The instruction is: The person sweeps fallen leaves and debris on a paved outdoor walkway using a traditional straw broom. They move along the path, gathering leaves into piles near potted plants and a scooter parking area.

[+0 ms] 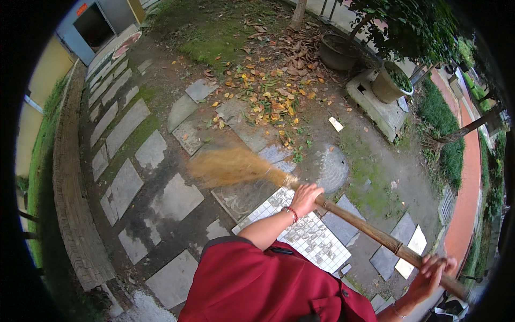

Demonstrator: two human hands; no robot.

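My left hand (306, 197), with a red beaded bracelet at the wrist, grips the bamboo handle of a broom just behind its bound neck. Farther back along the handle (362, 226), my right hand (433, 270) closes around it near the right side of the view. The broom's tan bristle head (231, 166) points left and is blurred, over stone slabs; whether it touches them I cannot tell. Beyond the bristles lies a loose pile of yellow and green leaves (277, 96), with brown dry leaves (299, 50) farther back by a tree trunk.
White patterned tiles (318, 241) lie before me, near a round cover (332, 169). Stone slabs (128, 120) run toward a blue door at upper left, beside a low brick edging (74, 181). Potted plants (340, 52) and a concrete block (376, 104) stand at upper right, near a drain grate (445, 205).
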